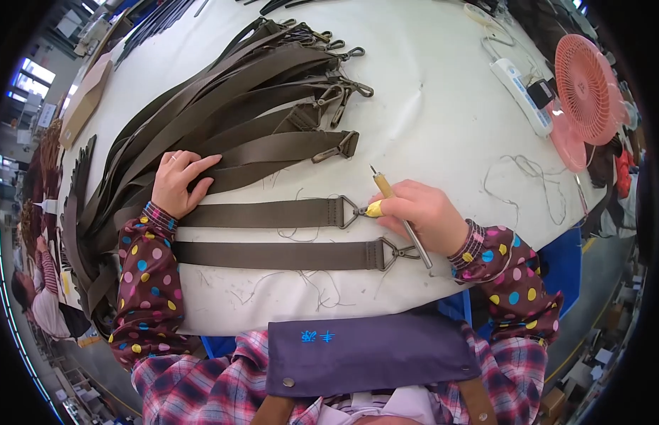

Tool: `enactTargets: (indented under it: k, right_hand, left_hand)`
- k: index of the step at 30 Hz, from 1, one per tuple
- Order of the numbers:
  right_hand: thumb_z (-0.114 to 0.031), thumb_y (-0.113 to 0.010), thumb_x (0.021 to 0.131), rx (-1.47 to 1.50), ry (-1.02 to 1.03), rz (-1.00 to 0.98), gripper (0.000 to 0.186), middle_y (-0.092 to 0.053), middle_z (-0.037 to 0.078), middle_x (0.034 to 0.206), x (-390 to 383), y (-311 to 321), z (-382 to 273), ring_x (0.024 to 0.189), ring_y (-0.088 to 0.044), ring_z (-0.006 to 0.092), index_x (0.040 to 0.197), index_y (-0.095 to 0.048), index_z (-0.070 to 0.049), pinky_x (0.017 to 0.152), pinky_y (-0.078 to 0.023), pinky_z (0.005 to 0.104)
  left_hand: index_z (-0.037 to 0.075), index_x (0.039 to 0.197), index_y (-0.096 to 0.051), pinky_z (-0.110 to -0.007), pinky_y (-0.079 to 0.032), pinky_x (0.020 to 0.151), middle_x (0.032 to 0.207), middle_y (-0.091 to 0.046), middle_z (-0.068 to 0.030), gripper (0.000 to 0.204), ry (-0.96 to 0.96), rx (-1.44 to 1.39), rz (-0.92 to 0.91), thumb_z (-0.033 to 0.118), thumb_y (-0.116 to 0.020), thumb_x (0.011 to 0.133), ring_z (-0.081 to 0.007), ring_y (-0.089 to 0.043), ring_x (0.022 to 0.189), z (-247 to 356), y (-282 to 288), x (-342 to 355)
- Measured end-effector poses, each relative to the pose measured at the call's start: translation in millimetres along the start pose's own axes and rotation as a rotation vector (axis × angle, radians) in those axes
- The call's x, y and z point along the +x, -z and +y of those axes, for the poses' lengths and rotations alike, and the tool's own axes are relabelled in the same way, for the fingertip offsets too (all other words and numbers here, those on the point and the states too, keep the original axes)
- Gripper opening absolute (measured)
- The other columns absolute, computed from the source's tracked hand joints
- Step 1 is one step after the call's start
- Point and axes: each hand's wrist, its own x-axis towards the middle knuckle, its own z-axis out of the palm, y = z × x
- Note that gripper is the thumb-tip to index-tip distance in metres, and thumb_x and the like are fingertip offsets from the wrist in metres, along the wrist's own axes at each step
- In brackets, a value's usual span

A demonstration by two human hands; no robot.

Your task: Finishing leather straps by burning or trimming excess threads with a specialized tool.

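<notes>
My right hand [427, 218] is closed round a slim pen-like tool [416, 241] with a silver shaft, a tan wrapped section and a dark pointed tip angled up and away. Something yellow covers a fingertip of this hand, beside the metal clasp [354, 211] of a flat dark olive strap [266, 214]. Below it lies a second strap [287, 256], its clasp [398, 253] near the tool's lower end. My left hand [181, 183] rests on the straps at left, thumb and index finger apart. Beyond it spreads a large pile of similar straps [202, 120] with metal hooks.
The white tabletop [407, 120] carries loose threads [322, 283]. At right stand a pink fan [588, 88] and a white power strip [521, 95] with a black plug. Blue bins [562, 273] sit below the table edge. Another person [49, 304] is at far left.
</notes>
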Motion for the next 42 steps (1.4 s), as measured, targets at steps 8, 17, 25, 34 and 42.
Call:
enactTargets:
  k: [8, 17, 25, 34, 42]
  right_hand:
    - [-0.002, -0.072, 0.068, -0.097, 0.026, 0.027, 0.026, -0.063, 0.005, 0.083, 2.1, 1.1, -5.6, 0.069, -0.056, 0.0222, 0.089, -0.058, -0.007, 0.063, -0.048, 0.0309]
    - [-0.008, -0.074, 0.070, -0.124, 0.048, 0.056, 0.026, -0.062, 0.007, 0.086, 1.6, 1.5, -3.3, 0.073, -0.057, 0.0260, 0.090, -0.057, -0.007, 0.064, -0.049, 0.0333]
    - [-0.009, -0.075, 0.071, -0.153, 0.019, 0.059, 0.027, -0.061, 0.008, 0.086, -6.9, 8.0, -1.5, 0.074, -0.057, 0.0260, 0.090, -0.057, -0.006, 0.064, -0.048, 0.0332]
    - [-0.008, -0.069, 0.075, -0.138, -0.027, 0.139, 0.024, -0.058, 0.008, 0.083, 5.6, 8.0, 14.9, 0.077, -0.057, 0.0263, 0.095, -0.055, -0.007, 0.067, -0.048, 0.0359]
    - [-0.003, -0.071, 0.072, -0.086, 0.022, 0.118, 0.025, -0.058, 0.009, 0.079, 17.0, 7.8, 23.5, 0.073, -0.057, 0.0265, 0.093, -0.057, -0.005, 0.063, -0.047, 0.0341]
  left_hand:
    - [0.014, 0.109, -0.065, -0.034, -0.045, 0.071, 0.087, -0.053, -0.0085, 0.034, 0.186, -0.080, -0.069, 0.015, -0.067, 0.075, -0.0255, -0.054, 0.081, 11.8, 9.1, -20.3]
    - [0.016, 0.118, -0.058, -0.036, -0.041, 0.087, 0.118, -0.051, -0.0058, 0.043, 0.114, 0.061, -0.091, 0.016, -0.069, 0.076, -0.0248, -0.050, 0.105, 98.7, 28.1, 73.2]
    - [0.027, 0.134, -0.045, -0.052, -0.028, 0.102, 0.132, -0.044, -0.0099, 0.056, 0.110, 0.058, 0.001, 0.039, -0.063, 0.082, -0.0309, -0.039, 0.124, 87.0, -48.1, 109.5]
    - [0.029, 0.136, -0.042, -0.053, -0.034, 0.096, 0.124, -0.048, -0.0099, 0.058, 0.256, 0.166, 0.120, 0.034, -0.064, 0.083, -0.0281, -0.044, 0.116, 71.3, -52.7, 119.4]
    - [0.011, 0.111, -0.056, -0.035, -0.050, 0.072, 0.101, -0.053, -0.0073, 0.036, 0.107, -0.597, -0.198, 0.018, -0.070, 0.078, -0.0255, -0.059, 0.086, 140.3, -17.7, 78.7]
